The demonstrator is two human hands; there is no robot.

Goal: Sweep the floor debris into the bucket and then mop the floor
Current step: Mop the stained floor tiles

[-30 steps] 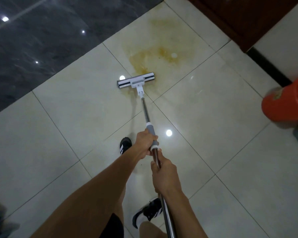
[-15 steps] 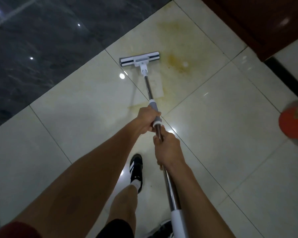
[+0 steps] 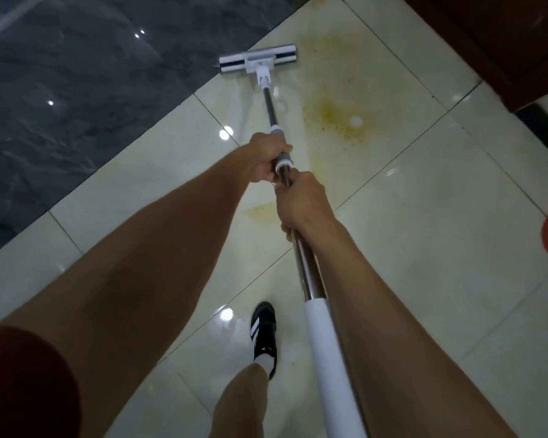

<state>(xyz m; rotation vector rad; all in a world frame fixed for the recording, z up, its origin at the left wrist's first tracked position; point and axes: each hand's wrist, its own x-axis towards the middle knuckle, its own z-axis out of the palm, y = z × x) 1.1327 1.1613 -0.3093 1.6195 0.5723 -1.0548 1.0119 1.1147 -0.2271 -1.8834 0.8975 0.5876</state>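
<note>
Mop (image 3: pixel 257 61): white flat head at top centre, shiny metal pole.
Left hand (image 3: pixel 264 161): fingers wrapped round the grey grip.
Right hand (image 3: pixel 301 203): fingers wrapped round the pole.

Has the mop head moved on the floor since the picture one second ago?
Yes. The mop head went forward, from the near edge of the yellow stain to the border of the dark floor.
</note>
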